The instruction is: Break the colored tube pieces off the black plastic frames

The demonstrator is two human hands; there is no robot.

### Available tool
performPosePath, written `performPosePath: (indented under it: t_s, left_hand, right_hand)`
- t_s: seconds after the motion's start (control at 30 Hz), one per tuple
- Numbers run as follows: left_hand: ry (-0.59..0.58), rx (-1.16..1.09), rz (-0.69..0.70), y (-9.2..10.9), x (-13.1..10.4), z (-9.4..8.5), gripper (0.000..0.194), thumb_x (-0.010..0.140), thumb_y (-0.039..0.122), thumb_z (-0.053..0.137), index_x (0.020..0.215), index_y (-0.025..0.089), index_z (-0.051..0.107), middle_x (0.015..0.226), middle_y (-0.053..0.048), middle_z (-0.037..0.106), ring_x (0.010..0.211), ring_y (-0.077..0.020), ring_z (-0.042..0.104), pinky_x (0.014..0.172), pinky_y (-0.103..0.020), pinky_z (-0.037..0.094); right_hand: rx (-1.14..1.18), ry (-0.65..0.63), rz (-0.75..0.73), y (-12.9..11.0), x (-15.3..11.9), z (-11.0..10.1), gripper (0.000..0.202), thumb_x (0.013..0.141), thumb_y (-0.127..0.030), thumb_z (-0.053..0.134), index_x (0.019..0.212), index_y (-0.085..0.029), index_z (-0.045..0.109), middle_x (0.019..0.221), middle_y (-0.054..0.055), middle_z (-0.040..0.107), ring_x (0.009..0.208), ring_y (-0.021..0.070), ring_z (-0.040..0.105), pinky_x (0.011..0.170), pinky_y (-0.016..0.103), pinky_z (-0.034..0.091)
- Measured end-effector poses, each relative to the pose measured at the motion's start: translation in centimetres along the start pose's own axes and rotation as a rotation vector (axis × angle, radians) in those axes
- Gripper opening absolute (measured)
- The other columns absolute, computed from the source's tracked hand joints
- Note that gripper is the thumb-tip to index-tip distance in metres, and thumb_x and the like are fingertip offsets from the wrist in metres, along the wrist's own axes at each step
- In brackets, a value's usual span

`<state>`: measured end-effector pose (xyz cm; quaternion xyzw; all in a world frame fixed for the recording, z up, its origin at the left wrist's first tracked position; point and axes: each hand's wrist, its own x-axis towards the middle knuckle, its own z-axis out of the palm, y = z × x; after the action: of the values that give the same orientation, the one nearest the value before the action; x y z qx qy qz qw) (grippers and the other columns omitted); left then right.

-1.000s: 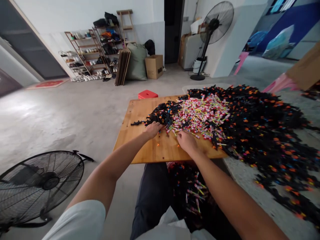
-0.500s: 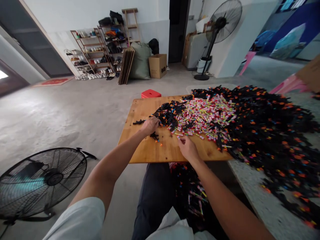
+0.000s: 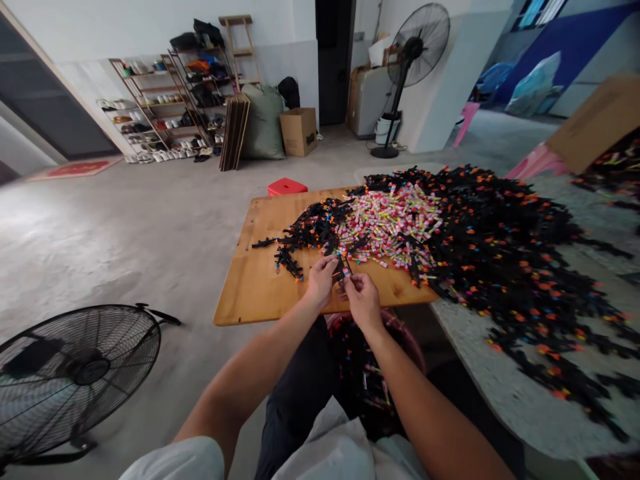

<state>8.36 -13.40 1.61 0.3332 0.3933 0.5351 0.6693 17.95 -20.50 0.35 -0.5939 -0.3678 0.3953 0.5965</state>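
Near the front edge of the wooden table [image 3: 240, 293], my left hand [image 3: 321, 279] is closed on a black toy gun [image 3: 341, 268] with a bit of blue at its tip. Right beside it, my right hand [image 3: 363, 297] pinches a small pink-and-white tube [image 3: 347, 272] against the toy gun; the fingers partly hide both. Just beyond the hands lies a heap of similar small tubes [image 3: 395, 220]. A pile of black toy guns [image 3: 315, 223] with orange and blue tips sits to its left, and several loose ones [image 3: 289, 260] lie closer to my left hand.
A large heap of black toy guns [image 3: 505, 227] covers the grey stone-like table [image 3: 480, 360] on the right. Below the table edge, a reddish tub [image 3: 413, 343] holds more pieces by my legs. A floor fan [image 3: 90, 370] stands left; a red stool [image 3: 287, 187] is behind the table.
My hands have come together near the front edge, the left moving from the toy gun pile with a toy gun, the right bringing a tube to it. The view has turned slightly right.
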Motion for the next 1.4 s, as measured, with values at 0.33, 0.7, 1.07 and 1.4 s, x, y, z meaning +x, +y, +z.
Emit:
performPosePath:
  t_s: [0.33, 0.7, 1.07, 1.4]
  left_hand:
    - [-0.085, -0.011, -0.081, 1.2, -1.5, 1.3, 0.042, 0.08, 0.055, 0.078, 0.087, 0.018, 0.058, 0.064, 0.003, 0.059, 0.047, -0.0082, 0.049, 0.041, -0.02, 0.031]
    - [0.075, 0.116, 0.096, 1.5, -2.3, 3.2, 0.046, 0.089, 0.065, 0.065, 0.086, 0.021, 0.054, 0.058, 0.003, 0.059, 0.043, -0.0087, 0.044, 0.045, -0.023, 0.03]
    - [0.034, 0.145, 0.208, 0.8, -3.1, 3.2, 0.053, 0.087, 0.073, 0.065, 0.095, 0.022, 0.055, 0.067, 0.0, 0.066, 0.05, -0.0142, 0.056, 0.048, -0.026, 0.04]
    - [0.031, 0.18, 0.212, 1.2, -4.3, 3.7, 0.054, 0.086, 0.077, 0.065, 0.09, 0.024, 0.052, 0.063, 0.0, 0.062, 0.051, -0.016, 0.057, 0.049, -0.028, 0.042]
  right_hand:
    - [0.204, -0.089, 0.059, -1.9, -1.5, -3.2, 0.049, 0.076, -0.062, 0.083, 0.097, -0.021, 0.067, 0.09, 0.006, 0.077, 0.076, 0.0224, 0.073, 0.062, 0.032, 0.059]
    - [0.319, -0.159, 0.119, -2.1, -3.6, -3.3, 0.046, 0.079, -0.059, 0.082, 0.103, -0.023, 0.068, 0.082, 0.002, 0.075, 0.065, 0.0182, 0.067, 0.056, 0.029, 0.055]
    - [0.304, -0.136, 0.083, -1.6, -4.2, -3.8, 0.036, 0.081, -0.052, 0.082, 0.098, -0.022, 0.071, 0.074, 0.001, 0.072, 0.06, 0.0161, 0.065, 0.057, 0.029, 0.054]
    - [0.345, -0.093, 0.053, -1.5, -3.9, -4.2, 0.033, 0.082, -0.048, 0.083, 0.099, -0.022, 0.074, 0.076, 0.002, 0.075, 0.062, 0.0176, 0.068, 0.061, 0.032, 0.057]
